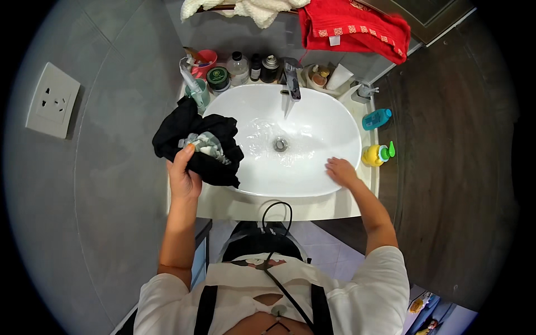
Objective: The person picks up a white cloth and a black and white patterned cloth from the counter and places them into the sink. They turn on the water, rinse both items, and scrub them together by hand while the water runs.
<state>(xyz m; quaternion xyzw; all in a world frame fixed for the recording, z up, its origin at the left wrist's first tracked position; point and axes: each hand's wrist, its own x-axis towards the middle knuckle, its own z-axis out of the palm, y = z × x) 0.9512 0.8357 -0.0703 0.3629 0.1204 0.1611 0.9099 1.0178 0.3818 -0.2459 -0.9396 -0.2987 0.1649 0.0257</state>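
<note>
My left hand (184, 176) grips a bunched black cloth garment (215, 170), raised over the left rim of the white sink (329, 123). A grey-and-white patterned patch of fabric (206, 145) shows in its folds beside my thumb. Over the basin's right inner wall is my right hand (340, 171), with nothing in it; its fingers reach toward the middle of the bowl. Water runs from the metal faucet (291, 81) at the back and ripples around the drain (280, 144).
Behind the sink stand a pink cup (205, 60), a green-lidded jar (218, 79), a clear bottle (238, 68) and dark bottles. A blue bottle (377, 119) and a yellow pump bottle (377, 155) line the right side. A red towel (352, 28) hangs above.
</note>
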